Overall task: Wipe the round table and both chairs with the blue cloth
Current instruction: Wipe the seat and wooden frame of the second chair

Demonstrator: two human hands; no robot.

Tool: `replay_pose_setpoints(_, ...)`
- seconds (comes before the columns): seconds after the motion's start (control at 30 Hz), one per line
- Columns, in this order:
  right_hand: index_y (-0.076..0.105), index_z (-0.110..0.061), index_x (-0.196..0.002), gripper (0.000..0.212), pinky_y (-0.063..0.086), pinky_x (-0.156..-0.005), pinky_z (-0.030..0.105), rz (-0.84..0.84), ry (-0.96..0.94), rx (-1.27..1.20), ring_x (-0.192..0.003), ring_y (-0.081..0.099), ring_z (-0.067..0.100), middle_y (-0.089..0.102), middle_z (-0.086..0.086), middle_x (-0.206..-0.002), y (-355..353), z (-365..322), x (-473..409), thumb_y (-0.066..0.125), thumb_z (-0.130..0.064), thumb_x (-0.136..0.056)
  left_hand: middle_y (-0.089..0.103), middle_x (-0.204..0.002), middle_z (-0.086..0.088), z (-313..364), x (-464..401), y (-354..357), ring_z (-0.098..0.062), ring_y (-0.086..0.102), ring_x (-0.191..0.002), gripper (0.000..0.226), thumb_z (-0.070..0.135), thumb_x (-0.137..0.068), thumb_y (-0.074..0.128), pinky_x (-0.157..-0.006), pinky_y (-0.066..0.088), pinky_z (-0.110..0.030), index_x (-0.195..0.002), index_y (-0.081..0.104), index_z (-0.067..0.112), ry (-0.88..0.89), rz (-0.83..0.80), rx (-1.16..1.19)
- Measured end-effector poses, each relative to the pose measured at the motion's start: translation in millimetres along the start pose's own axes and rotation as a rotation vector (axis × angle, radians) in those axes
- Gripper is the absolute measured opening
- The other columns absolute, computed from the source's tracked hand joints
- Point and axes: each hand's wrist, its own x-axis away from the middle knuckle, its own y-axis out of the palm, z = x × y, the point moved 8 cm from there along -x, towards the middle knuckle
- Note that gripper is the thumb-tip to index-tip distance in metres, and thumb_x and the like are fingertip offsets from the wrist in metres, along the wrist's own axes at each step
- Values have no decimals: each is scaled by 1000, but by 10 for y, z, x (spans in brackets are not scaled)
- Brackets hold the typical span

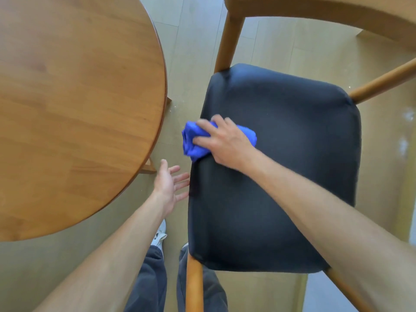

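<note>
A: Pressing the cloth (191,143) down, the right hand (221,143) has its fingers spread flat over it, at the seat's (281,154) 9 o'clock edge.

B: Its long axis?

A: Roughly 12 to 6. Bare seat lies toward 3, so I'd sweep there.

B: The left hand (170,185)?

A: Fingers loose, holding nothing, beside the seat at 8, near the table (78,97).

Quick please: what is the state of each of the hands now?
Left hand: open, holding nothing.
Right hand: closed on the blue cloth, pressing it on the chair seat.
</note>
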Motion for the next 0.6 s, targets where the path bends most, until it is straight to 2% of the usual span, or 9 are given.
replay_pose_setpoints(0.13,67,-26,-88,30,42,-61,36,7,161,-56,-81,56,33,63,6,-112,-35,366,-313,66,-7,-65,63,-116,-7,-36,45,123,-20,59,-104,52,49,-100,25,-94,44,-39,-119,59,14,62,-12,-146)
replay_pose_setpoints(0.23,68,-27,-89,33,41,-60,35,34,245,-53,-80,57,34,64,7,-115,-27,489,-243,67,-6,-63,63,-108,-1,-21,59,173,-16,59,-99,46,46,-101,29,-88,43,-36,-121,58,16,101,-26,-202)
replay_pose_setpoints(0.3,67,-27,-93,38,41,-64,37,67,422,5,-84,58,37,61,8,-121,-140,918,-142,65,-5,-62,63,-103,2,8,62,211,-12,59,-94,41,44,-101,30,-82,44,-34,-120,57,20,145,-47,-236)
replay_pose_setpoints(0.37,64,-27,-107,44,41,-76,43,-7,644,16,-100,53,41,51,9,-133,-175,1555,159,58,-3,-70,62,-101,6,33,72,244,-8,58,-91,35,41,-101,30,-77,45,-32,-116,57,23,186,-62,-274)
replay_pose_setpoints(0.4,61,-26,-114,46,40,-81,45,-40,772,-14,-107,49,42,45,10,-139,-170,1840,438,55,-3,-75,62,-104,7,46,91,262,-7,57,-94,33,41,-101,31,-80,46,-32,-116,56,25,212,-64,-305)
replay_pose_setpoints(0.47,57,-25,-122,46,41,-87,48,-49,999,-81,-113,43,43,37,11,-142,-155,2211,1222,51,-4,-81,58,-120,10,79,119,285,-11,54,-110,35,44,-97,36,-98,43,-40,-124,54,30,273,-41,-379)
replay_pose_setpoints(0.53,55,-23,-125,45,43,-89,47,16,1168,-184,-112,44,43,36,13,-142,-137,2193,1982,49,-6,-84,46,-139,11,102,157,345,-14,43,-127,41,47,-94,38,-109,35,-45,-133,47,38,337,-32,-467)
replay_pose_setpoints(0.6,57,-20,-124,43,43,-89,45,89,1296,-227,-110,48,45,38,16,-139,-76,1965,2380,50,-9,-83,34,-148,9,103,208,432,-15,35,-134,44,43,-97,37,-112,28,-39,-140,40,38,368,-17,-529)
